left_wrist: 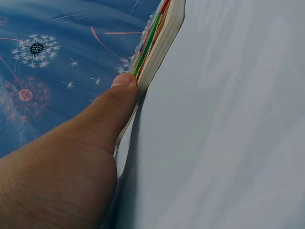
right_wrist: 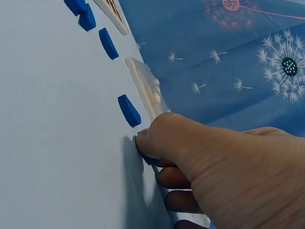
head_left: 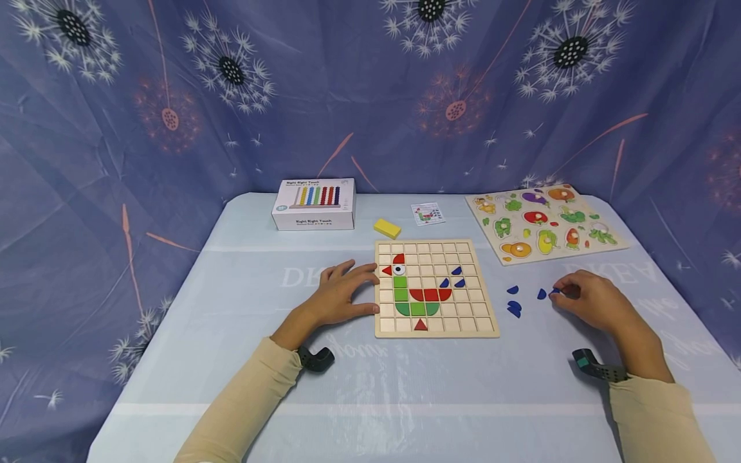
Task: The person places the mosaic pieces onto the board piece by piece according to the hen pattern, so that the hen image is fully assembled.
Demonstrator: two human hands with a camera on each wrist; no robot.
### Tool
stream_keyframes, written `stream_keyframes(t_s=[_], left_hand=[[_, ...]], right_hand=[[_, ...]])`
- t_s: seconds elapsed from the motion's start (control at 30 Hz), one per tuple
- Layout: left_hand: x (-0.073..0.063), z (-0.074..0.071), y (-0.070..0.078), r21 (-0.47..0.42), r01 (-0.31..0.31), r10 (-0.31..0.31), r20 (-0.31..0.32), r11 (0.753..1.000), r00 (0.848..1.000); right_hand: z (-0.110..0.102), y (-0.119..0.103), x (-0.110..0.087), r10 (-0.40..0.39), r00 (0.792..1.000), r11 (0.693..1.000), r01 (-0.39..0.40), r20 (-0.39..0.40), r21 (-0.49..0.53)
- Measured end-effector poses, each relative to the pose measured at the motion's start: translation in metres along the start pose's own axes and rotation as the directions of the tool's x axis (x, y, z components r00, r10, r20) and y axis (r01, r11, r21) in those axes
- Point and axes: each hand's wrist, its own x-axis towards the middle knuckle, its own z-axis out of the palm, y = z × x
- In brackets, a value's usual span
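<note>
My left hand [head_left: 340, 294] rests at the left edge of a wooden grid board [head_left: 483, 325], thumb and fingertips against its rim. Red, green and blue pieces on the board form a bird-like picture with an eye tile [head_left: 399, 270] and a red triangle [head_left: 420, 325] near the bottom. To the right of the board, my right hand [head_left: 596, 302] pinches a blue piece [right_wrist: 148, 159] between thumb and fingers, low over the table; the fingers partly hide it. Beside those fingertips lies a blue quarter-round piece [head_left: 541, 294]. Several more blue pieces [head_left: 513, 290] lie nearer the board.
Behind the board are a yellow block [head_left: 387, 228] and a small picture card [head_left: 428, 213]. A white toy box [head_left: 314, 222] stands at the back left. At the back right lies a vegetable peg puzzle [head_left: 556, 233]. A patterned curtain [head_left: 347, 83] hangs behind the table.
</note>
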Motion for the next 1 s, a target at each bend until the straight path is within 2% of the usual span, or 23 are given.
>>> stream_keyframes(t_s=[0.2, 0.33, 0.7, 0.87, 1.0], left_hand=[[0.0, -0.001, 0.001, -0.012, -0.007, 0.007, 0.0, 1.0, 1.0], [0.0, -0.002, 0.002, -0.013, -0.009, 0.009, 0.0, 1.0, 1.0], [-0.001, -0.002, 0.001, -0.013, -0.001, 0.001, 0.011, 1.0, 1.0], [-0.001, -0.001, 0.0, -0.012, -0.005, 0.005, 0.007, 1.0, 1.0], [-0.001, -0.001, 0.0, -0.002, -0.009, 0.009, -0.003, 1.0, 1.0]], right_hand=[[0.001, -0.001, 0.0, 0.005, 1.0, 1.0, -0.006, -0.02, -0.009], [0.003, -0.005, 0.002, -0.018, 0.999, 1.0, 0.018, -0.046, -0.015], [0.019, -0.034, 0.011, -0.167, 0.974, 0.986, 0.164, -0.155, -0.034], [0.025, -0.053, 0.016, -0.241, 0.958, 0.97, 0.237, -0.154, -0.046], [0.027, -0.069, 0.022, -0.289, 0.95, 0.957, 0.282, -0.12, -0.069]])
